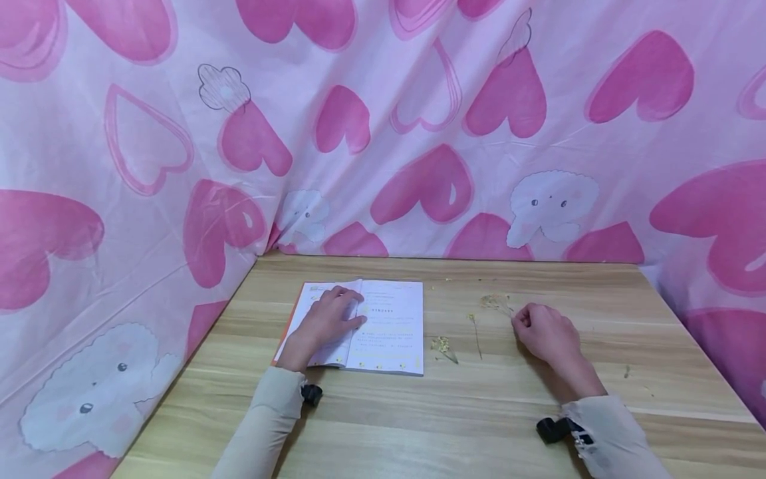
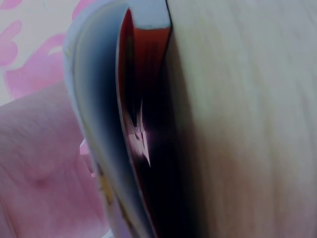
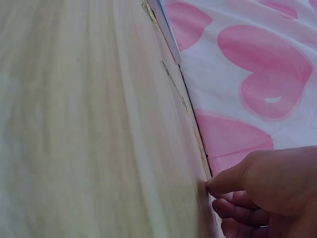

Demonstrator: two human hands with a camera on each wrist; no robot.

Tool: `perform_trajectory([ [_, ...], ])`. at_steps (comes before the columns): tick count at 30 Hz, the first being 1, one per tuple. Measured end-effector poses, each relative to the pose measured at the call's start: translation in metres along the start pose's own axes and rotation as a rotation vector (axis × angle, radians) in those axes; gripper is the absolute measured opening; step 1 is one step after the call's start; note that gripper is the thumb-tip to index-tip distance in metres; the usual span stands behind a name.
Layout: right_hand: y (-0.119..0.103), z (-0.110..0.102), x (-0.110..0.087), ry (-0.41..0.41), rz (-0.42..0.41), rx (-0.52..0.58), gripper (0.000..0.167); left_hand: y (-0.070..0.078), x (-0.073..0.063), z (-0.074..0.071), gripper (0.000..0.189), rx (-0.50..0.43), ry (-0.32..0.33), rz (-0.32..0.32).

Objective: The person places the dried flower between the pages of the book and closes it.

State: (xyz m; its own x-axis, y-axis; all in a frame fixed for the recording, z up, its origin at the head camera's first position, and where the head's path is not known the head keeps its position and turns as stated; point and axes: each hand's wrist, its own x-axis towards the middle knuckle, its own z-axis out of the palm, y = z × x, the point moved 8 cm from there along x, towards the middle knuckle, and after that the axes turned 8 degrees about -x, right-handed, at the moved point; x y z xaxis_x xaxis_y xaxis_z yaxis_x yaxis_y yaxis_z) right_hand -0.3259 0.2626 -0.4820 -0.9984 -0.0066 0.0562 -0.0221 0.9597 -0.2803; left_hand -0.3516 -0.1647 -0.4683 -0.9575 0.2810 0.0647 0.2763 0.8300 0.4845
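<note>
While your left hand (image 1: 329, 320) rests on the left page of the open book (image 1: 385, 339), its fingers are loosely bent toward the fold and its thumb stands apart from them, so that grip is slack and wide, lying over the paper without clasping it. Your right hand (image 1: 547, 332) is curled, its thumb and fingertips pinched together at the stem of the far sprig (image 1: 494, 302), whose branching, yellowish head lies on the table (image 1: 419, 426) just left of them; the stem is so fine that you cannot tell how much of it they have hold of. Between that hand and the book lie the thin sprig (image 1: 475, 336), its small head pointing away from you, and the bushy sprig (image 1: 442, 346), just beside the book's right edge with its stem angled to the right. Flecks (image 1: 626, 371) lie to the right of your right hand. Your sleeves (image 1: 263, 412) reach both wrists, each bearing a black camera (image 1: 312, 394), and behind the table hangs a pink cloth (image 1: 419, 80) printed with hearts.
</note>
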Motion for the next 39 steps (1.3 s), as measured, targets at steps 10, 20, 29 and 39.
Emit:
perform_trajectory([
  [10, -0.002, 0.004, 0.001, 0.001, -0.011, 0.006, 0.016, 0.003, -0.001, -0.002, 0.045, -0.001, 0.004, 0.001],
  [20, -0.030, 0.000, 0.002, 0.114, -0.064, 0.090, 0.016, 0.001, -0.001, -0.002, 0.045, -0.008, 0.002, -0.009],
  [29, -0.080, 0.011, 0.005, 0.198, -0.130, 0.176, 0.012, -0.001, -0.001, -0.002, 0.045, -0.017, -0.002, -0.007],
  [39, -0.130, 0.030, 0.010, 0.133, -0.123, 0.194, 0.009, -0.002, 0.000, -0.002, 0.043, -0.026, 0.010, 0.008],
])
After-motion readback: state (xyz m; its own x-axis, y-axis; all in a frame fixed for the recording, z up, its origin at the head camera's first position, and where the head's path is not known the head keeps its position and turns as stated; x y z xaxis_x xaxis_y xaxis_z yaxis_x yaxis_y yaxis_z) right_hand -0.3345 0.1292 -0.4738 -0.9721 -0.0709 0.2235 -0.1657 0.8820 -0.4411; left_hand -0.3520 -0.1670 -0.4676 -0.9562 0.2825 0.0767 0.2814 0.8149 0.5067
